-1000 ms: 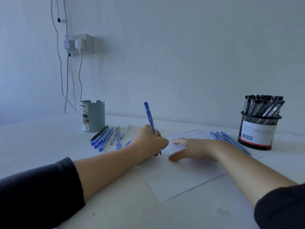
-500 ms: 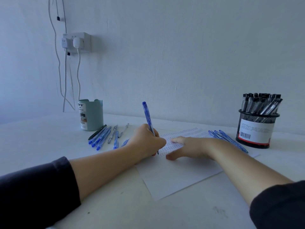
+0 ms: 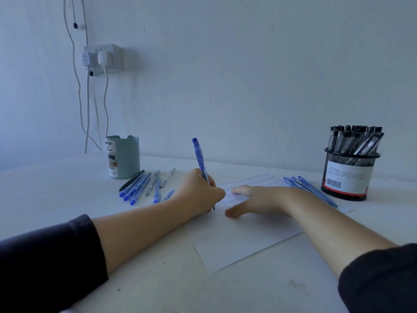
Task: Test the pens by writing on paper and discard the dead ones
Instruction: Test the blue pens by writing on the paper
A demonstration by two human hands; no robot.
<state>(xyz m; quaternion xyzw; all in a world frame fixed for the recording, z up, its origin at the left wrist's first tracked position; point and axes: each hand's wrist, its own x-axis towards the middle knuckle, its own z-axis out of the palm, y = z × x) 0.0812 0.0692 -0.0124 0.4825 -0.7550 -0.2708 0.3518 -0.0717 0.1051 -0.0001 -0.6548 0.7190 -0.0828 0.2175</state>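
Two forearms in dark sleeves reach from the near edge across a pale bench. A white sheet of paper lies at an angle in the middle of the bench, its near corner pointing toward the viewer and its far half covered in rows of small blue test marks.

The left hand is curled round a blue pen, gripping it low on the barrel; the pen stands nearly upright, leaning a little to the left at its top, with its tip on the paper beside the marks. The right hand lies flat on the paper just to the right, fingers straight and spread, thumb stretched toward the near side, pressing the sheet down.

To the left of the left hand, a loose row of pens on the bench, mostly blue with one black and two silver-grey, fans out. To the right, behind the right forearm, a small cluster of blue pens lies on the far right part of the paper.

Farther back on the left stands a pale green desk organiser cup with a label. Far right stands a black mesh pen holder packed with black-capped pens. On the wall at far left is a white socket with two plugs and hanging cables.
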